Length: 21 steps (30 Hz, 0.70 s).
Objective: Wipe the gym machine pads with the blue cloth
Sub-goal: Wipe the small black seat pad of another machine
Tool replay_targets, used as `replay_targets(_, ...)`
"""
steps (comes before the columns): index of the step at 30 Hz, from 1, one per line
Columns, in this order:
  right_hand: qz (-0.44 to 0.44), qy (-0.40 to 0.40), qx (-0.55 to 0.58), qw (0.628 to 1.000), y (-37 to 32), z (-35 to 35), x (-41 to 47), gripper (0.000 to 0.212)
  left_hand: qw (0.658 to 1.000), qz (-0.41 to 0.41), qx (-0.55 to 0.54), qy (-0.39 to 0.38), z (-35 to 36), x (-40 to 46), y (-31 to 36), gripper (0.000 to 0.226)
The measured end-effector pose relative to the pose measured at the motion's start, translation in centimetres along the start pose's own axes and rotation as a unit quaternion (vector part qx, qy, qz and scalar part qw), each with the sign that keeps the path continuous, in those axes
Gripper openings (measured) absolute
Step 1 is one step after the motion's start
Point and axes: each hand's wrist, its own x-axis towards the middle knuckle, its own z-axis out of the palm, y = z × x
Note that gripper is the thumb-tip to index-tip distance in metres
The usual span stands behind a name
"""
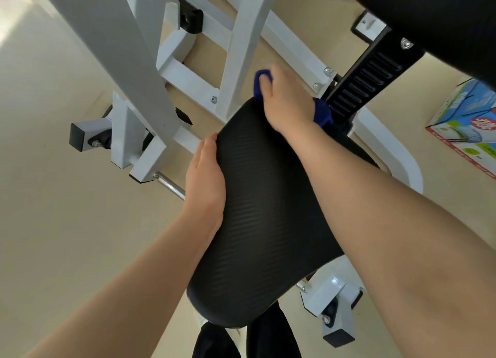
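Observation:
A black ribbed seat pad of a white gym machine fills the middle of the view. My right hand presses a blue cloth against the pad's far end; the cloth shows on both sides of the hand and is mostly hidden under it. My left hand lies flat with its fingers together against the pad's left edge, holding nothing. A second black pad hangs at the top right.
The machine's white steel frame crosses the upper left. A black slotted adjustment bar rises behind the seat. A colourful cardboard box stands on the beige floor at the right. My dark-trousered legs are below the pad.

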Motion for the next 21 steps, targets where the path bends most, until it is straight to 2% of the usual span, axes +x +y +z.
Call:
replay_targets(2,-0.097,-0.012,-0.044,0.994,-1.3,0.5,-1.1,0.03,0.995,-0.031,-0.096,-0.019,-0.7,0.1,0.2,0.032)
replay_targets(4,-0.198,-0.039,-0.072,0.977,-2.7,0.8,-2.5,0.029,0.981,-0.05,-0.183,-0.052,-1.6,0.5,0.3,0.039)
replay_targets(6,-0.324,-0.082,-0.089,0.938,-4.2,1.1,-4.1,0.027,0.965,-0.056,-0.245,-0.067,-2.8,1.1,0.4,0.045)
replay_targets(8,-0.391,-0.123,-0.107,0.906,-5.2,1.3,-4.5,0.029,0.958,-0.064,-0.272,-0.059,-3.9,1.8,0.1,0.05)
replay_targets(10,-0.342,-0.141,-0.113,0.922,-5.3,1.1,-3.3,0.029,0.965,-0.083,-0.246,-0.033,-4.6,2.1,-0.7,0.055)
replay_targets(12,-0.255,-0.127,-0.113,0.952,-5.6,1.2,-2.2,0.03,0.975,-0.098,-0.197,-0.027,-5.6,1.6,-1.7,0.058)
replay_targets(13,-0.247,-0.113,-0.12,0.955,-6.2,1.4,-2.5,0.031,0.977,-0.103,-0.183,-0.027,-6.2,1.3,-2.2,0.059)
replay_targets(15,-0.294,-0.112,-0.153,0.937,-7.6,2.2,-4.8,0.033,0.978,-0.11,-0.175,-0.013,-7.6,1.1,-3.0,0.058)
replay_targets(17,-0.391,-0.146,-0.189,0.889,-8.5,2.5,-8.4,0.033,0.977,-0.116,-0.176,0.008,-8.8,0.9,-3.4,0.057)
replay_targets(19,-0.436,-0.194,-0.21,0.853,-8.4,1.8,-10.2,0.033,0.978,-0.12,-0.172,0.016,-9.7,0.6,-3.8,0.055)
replay_targets(21,-0.411,-0.203,-0.204,0.865,-8.2,0.8,-9.4,0.033,0.979,-0.116,-0.166,0.006,-10.1,0.2,-4.0,0.054)
